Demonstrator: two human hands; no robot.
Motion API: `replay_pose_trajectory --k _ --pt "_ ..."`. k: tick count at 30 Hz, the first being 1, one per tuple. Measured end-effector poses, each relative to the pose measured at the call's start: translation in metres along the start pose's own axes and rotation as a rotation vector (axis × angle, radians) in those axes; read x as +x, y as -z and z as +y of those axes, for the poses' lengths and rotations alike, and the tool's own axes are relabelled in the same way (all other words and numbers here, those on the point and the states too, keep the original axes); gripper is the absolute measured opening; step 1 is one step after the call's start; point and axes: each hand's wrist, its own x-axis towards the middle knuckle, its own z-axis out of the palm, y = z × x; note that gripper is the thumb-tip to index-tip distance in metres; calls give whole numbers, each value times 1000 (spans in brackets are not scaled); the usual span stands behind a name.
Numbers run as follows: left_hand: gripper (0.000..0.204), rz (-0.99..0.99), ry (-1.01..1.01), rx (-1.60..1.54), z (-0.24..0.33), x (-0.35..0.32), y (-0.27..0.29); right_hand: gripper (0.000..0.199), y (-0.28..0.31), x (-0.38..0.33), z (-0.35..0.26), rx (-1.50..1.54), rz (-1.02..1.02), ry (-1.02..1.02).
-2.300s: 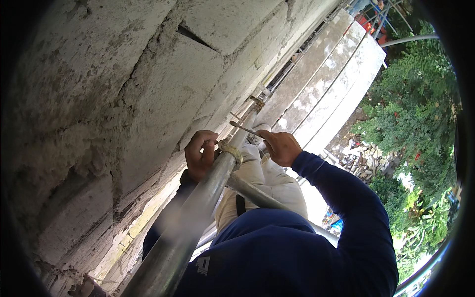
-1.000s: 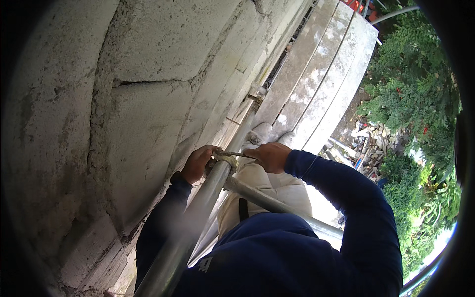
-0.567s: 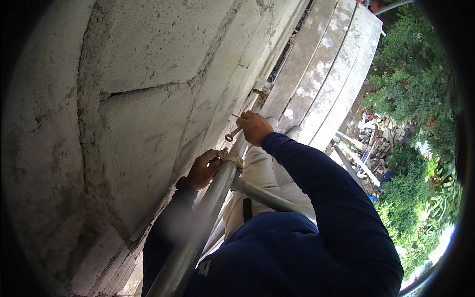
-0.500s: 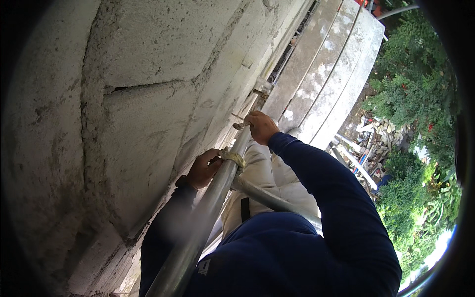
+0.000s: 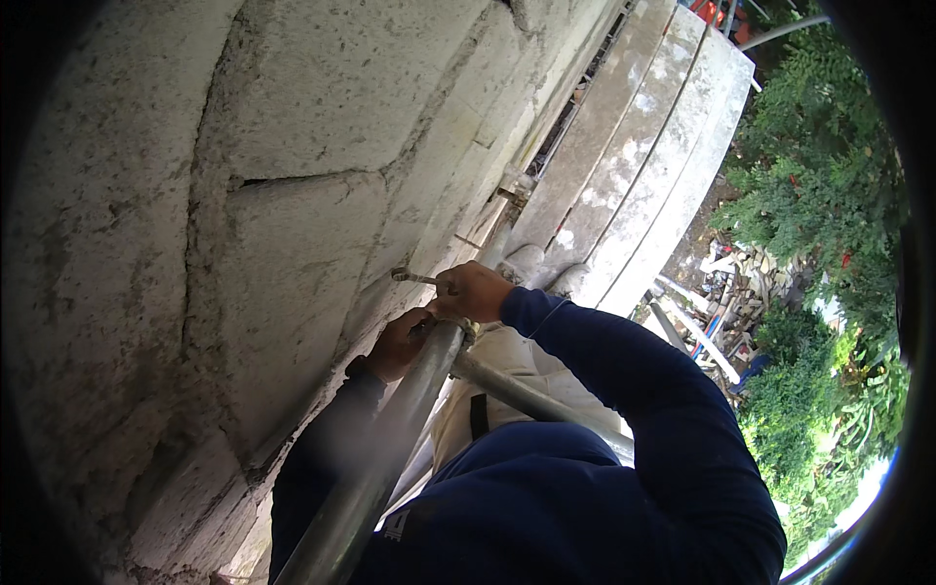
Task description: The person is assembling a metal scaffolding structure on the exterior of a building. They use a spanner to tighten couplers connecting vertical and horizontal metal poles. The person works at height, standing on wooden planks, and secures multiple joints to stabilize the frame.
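My right hand (image 5: pixel 475 290) is closed round a short metal spanner (image 5: pixel 414 278), whose end sticks out toward the wall. It sits over a scaffold clamp (image 5: pixel 469 331) on a grey scaffold tube (image 5: pixel 390 458), and covers much of that clamp. My left hand (image 5: pixel 398 345) is on the wall side of the tube, its fingers curled at the clamp and partly hidden. A second tube (image 5: pixel 536 398) runs off from near the clamp toward the lower right, across my light trousers.
A rough concrete block wall (image 5: pixel 302 224) rises close on the left. Beyond my hands lie worn, white-splashed scaffold planks (image 5: pixel 624 166), with a narrow gap along the wall. Far below on the right are rubble (image 5: pixel 746 283) and green shrubs (image 5: pixel 809 195).
My right hand has moved down and left with the spanner, from above the clamp onto it. My left hand has stayed by the clamp. The view has shifted slightly.
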Motion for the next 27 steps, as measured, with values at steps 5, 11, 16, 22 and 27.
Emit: replay_pose_trajectory --k 5,11,16,22,27 --pt "39 16 86 -64 -5 1 -5 37 3 2 3 -115 -13 -28" --pt "37 15 109 -112 -16 3 -4 32 6 2 4 149 -46 105" --pt "35 62 42 -179 -17 1 -7 30 16 2 0 13 -67 18" --pt "31 68 68 -231 -18 0 -8 33 7 5 1 21 -46 76" --pt "31 98 87 -147 -11 7 -6 45 16 -1 -1 -64 -69 -17"
